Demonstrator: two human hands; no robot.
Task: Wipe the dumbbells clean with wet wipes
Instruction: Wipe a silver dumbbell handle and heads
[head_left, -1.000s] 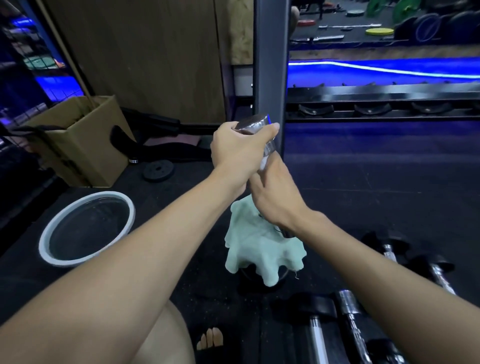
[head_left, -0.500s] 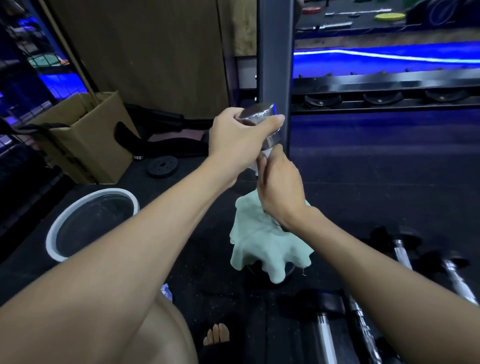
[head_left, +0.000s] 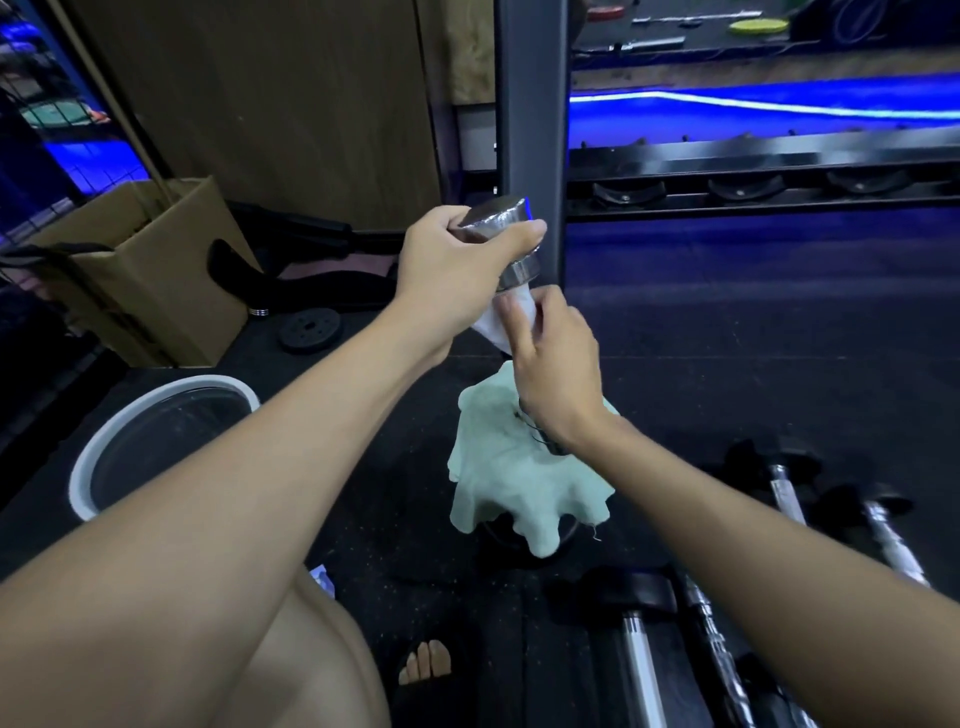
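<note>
A chrome dumbbell (head_left: 501, 239) was held upright in front of the grey rack post (head_left: 530, 130), its upper head clasped by the curled left hand (head_left: 457, 270). Just below that head, a white wet wipe (head_left: 501, 319) was pinched around the handle by the right hand (head_left: 558, 364). The lower end was draped by a pale green cloth (head_left: 519, 478).

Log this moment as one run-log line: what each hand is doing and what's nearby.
left hand: grips dumbbell top | right hand: pinches white wet wipe on handle | green cloth draped below | basin left
</note>
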